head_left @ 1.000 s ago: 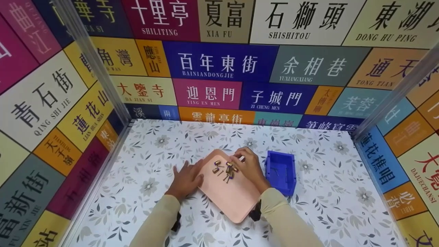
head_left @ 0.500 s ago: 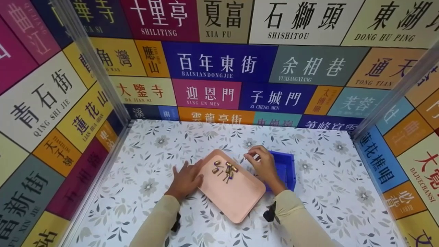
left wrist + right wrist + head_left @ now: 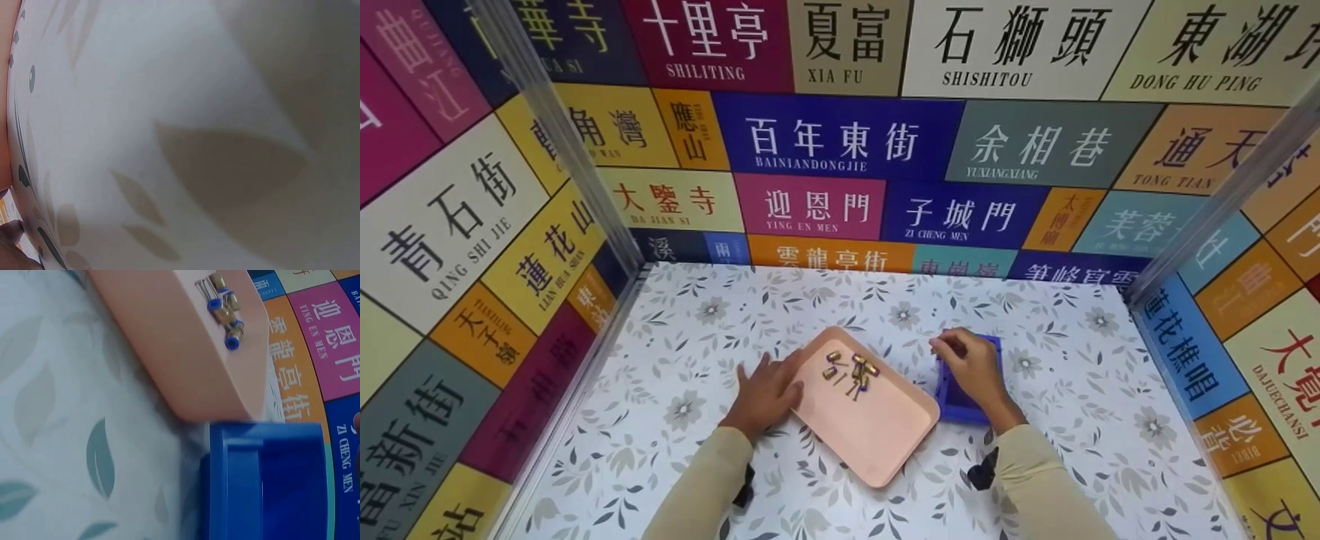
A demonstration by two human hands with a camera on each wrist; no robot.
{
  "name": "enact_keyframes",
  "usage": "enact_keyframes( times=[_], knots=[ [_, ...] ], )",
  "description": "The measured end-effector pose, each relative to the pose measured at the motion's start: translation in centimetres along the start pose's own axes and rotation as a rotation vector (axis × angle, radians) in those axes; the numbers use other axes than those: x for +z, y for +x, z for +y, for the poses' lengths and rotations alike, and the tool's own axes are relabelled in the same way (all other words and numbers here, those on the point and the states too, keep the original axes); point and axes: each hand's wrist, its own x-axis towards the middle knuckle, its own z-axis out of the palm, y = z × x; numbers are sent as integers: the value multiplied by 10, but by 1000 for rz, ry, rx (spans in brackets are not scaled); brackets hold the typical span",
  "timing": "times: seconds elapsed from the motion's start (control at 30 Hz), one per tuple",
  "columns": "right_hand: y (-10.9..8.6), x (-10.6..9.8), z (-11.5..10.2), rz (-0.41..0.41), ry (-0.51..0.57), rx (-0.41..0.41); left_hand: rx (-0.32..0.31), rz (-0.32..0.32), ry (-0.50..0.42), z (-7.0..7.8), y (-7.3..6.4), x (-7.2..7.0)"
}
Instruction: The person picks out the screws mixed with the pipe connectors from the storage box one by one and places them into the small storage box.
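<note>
Sleeves, two, pale, at the near edge; dark wrist units beneath.

Tray, one, pink, shallow, set aslant on the tabletop; near half bare.

Left hand: fingers spread, not gripping, laid at the tray's left rim. Recommended use: a light brace, enough to stop the tray sliding, without tipping it.

Blue bin, one, right of the tray, near corner just beside the tray's; contact cannot be told.

Right hand: above the bin, thumb and fingertips drawn together; whether a part sits between them cannot be told. Judged step: small-part handling between tray and bin. Best practice: bring the fingertips inside the bin walls, low, before letting go, lest a part bounce over the rim.

Brass-coloured fittings, several, blue-collared, and thin screws, tangled together in the tray's far half; exact count unclear. Handling, by judgement: the round bodies may roll; pinch one shank at a time, drawing it out clear of its neighbours.

Sign-patterned wall, multicoloured, behind the tabletop.
</note>
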Motion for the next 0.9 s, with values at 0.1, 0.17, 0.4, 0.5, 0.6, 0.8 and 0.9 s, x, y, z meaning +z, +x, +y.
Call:
enact_keyframes(
  times=[0.1,0.17,0.4,0.5,0.6,0.8,0.9],
  knots=[
    [-2,-11,3,10,-46,39,-9,-3,2,0,0,0],
    [-4,-17,5,24,-82,54,-16,-8,4,0,1,0],
    [-8,-33,13,42,-127,74,-19,-23,4,2,0,-1],
    [-10,-38,16,45,-140,71,-16,-22,0,3,0,-2],
    [-12,-43,19,45,-147,57,-18,-19,3,3,0,-1],
    [-17,-50,23,38,-153,74,25,10,29,1,1,-2],
    [-18,-53,25,33,-165,88,30,11,28,1,1,-2]
  ],
)
